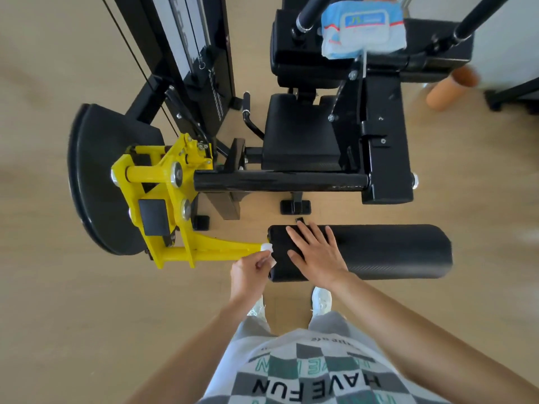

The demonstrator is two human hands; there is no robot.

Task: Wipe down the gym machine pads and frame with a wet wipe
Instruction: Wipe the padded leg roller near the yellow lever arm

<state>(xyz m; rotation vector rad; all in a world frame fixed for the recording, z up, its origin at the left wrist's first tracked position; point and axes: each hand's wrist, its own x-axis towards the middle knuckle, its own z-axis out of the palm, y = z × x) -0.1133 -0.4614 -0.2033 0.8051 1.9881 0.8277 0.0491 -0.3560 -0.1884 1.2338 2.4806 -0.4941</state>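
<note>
A black roller pad [388, 252] lies across the near end of the gym machine. My right hand [313, 252] rests flat on its left part with the fingers spread. My left hand [250, 268] pinches a small bunched white wet wipe [267, 248] against the pad's left end, where the yellow lever arm [215, 250] meets it. The black seat pad [297, 132] and a second black roller bar [280, 182] lie further away. A blue and white pack of wet wipes [363, 29] sits on the back pad [294, 51] at the top.
The weight stack column [186, 48] and a black round cam plate [93, 176] stand to the left. An orange cylinder [450, 90] lies on the wooden floor [73, 316] at the right. My white shoes [320, 298] are just under the near pad.
</note>
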